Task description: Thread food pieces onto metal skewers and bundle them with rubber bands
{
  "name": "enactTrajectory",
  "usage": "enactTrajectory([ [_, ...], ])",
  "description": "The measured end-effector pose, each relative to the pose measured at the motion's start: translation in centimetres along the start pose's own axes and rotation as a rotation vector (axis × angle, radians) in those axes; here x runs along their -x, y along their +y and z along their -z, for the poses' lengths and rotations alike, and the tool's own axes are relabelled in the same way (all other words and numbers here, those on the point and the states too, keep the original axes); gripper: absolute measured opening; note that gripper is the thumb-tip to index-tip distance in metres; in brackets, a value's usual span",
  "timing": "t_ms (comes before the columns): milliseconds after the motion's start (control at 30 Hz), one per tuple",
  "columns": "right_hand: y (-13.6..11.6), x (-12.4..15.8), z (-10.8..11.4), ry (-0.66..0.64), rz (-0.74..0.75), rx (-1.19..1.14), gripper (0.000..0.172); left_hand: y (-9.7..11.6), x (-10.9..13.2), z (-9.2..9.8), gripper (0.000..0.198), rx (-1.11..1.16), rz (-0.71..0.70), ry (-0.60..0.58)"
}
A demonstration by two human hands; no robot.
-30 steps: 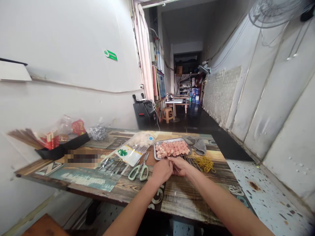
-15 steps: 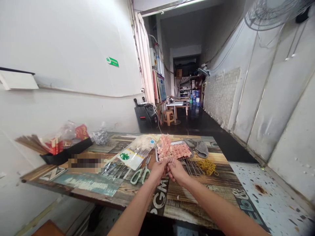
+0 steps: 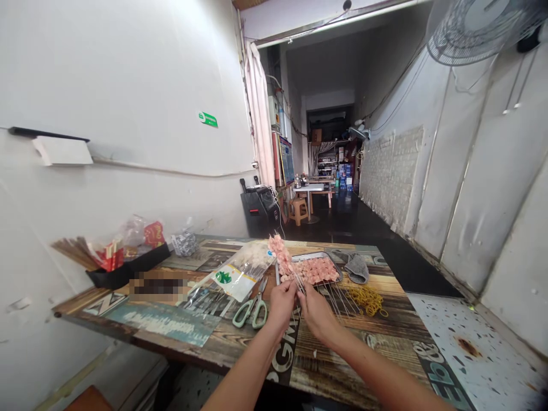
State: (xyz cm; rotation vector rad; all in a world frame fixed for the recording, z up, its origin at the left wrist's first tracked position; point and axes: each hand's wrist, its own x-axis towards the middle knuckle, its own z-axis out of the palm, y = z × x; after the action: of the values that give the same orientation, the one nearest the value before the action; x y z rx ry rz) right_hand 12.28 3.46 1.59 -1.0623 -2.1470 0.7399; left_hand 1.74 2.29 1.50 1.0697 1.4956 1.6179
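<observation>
Across the table [image 3: 342, 368], the left hand [image 3: 282, 303] and right hand [image 3: 315, 311] both pinch the bare ends of some meat skewers [image 3: 281, 254], by the tray [image 3: 340, 275] at one o'clock. They point to eleven, their long axis running back toward five. Likely light, stiff sticks, soft slippery meat; those bare ends look the best hold.
</observation>
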Motion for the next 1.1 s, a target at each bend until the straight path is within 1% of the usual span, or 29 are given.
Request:
enactTrajectory([
  [133, 0.3, 0.1, 0.3, -0.095, -0.115, 0.065, 0.031, 0.1, 0.3, -0.4, 0.032, -0.068, -0.024, -0.013],
  [167, 0.4, 0.0, 0.4, -0.095, -0.123, 0.053, 0.03, 0.2, 0.4, -0.4, 0.031, -0.076, -0.027, -0.019],
  [233, 0.8, -0.3, 0.7, -0.043, -0.067, -0.058, 0.024, 0.5, 0.5, -0.6, 0.028, -0.077, -0.031, -0.038],
  [300, 1.1, -0.5, 1.2, -0.006, -0.031, -0.297, 0.012, 0.9, 0.6, -0.8, 0.026, -0.061, -0.029, -0.066],
  [333, 1.2, -0.5, 1.5, -0.019, -0.041, -0.452, 0.008, 1.0, 0.6, -0.9, 0.026, -0.058, -0.028, -0.08],
  [400, 1.4, -0.2, 2.2, -0.139, -0.106, -0.777, 0.017, 1.5, 0.8, -1.2, 0.031, 0.009, -0.013, -0.14],
  [467, 1.4, 0.5, 2.8, -0.28, -0.138, -1.059, 0.027, 1.9, 1.1, -1.4, 0.034, 0.185, 0.043, -0.262],
  [533, 1.5, 1.2, 3.3, -0.372, -0.131, -1.238, 0.033, 2.2, 1.4, -1.6, 0.035, 0.389, 0.137, -0.394],
  [567, 1.5, 1.5, 3.4, -0.395, -0.126, -1.295, 0.034, 2.3, 1.6, -1.8, 0.034, 0.462, 0.18, -0.438],
  [633, 1.5, 2.0, 3.6, -0.421, -0.118, -1.359, 0.035, 2.5, 1.9, -2.0, 0.033, 0.519, 0.23, -0.468],
  [733, 1.7, 2.2, 3.5, -0.438, -0.095, -1.408, 0.032, 2.4, 2.1, -2.1, 0.037, 0.537, 0.247, -0.488],
  [800, 2.0, 2.2, 3.3, -0.453, -0.075, -1.435, 0.03, 2.1, 2.0, -2.1, 0.036, 0.518, 0.255, -0.515],
  [900, 2.3, 2.3, 2.9, -0.534, -0.065, -1.487, 0.028, 1.7, 1.8, -2.2, 0.035, 0.507, 0.243, -0.516],
  [1000, 2.3, 2.5, 2.1, -0.649, -0.107, -1.533, 0.031, 1.5, 1.8, -2.3, 0.036, 0.514, 0.227, -0.488],
  [1033, 2.2, 2.6, 1.7, -0.664, -0.128, -1.537, 0.032, 1.5, 1.8, -2.4, 0.035, 0.504, 0.222, -0.483],
  [1100, 2.0, 2.9, 1.1, -0.626, -0.169, -1.541, 0.034, 1.8, 2.1, -2.8, 0.033, 0.471, 0.205, -0.476],
])
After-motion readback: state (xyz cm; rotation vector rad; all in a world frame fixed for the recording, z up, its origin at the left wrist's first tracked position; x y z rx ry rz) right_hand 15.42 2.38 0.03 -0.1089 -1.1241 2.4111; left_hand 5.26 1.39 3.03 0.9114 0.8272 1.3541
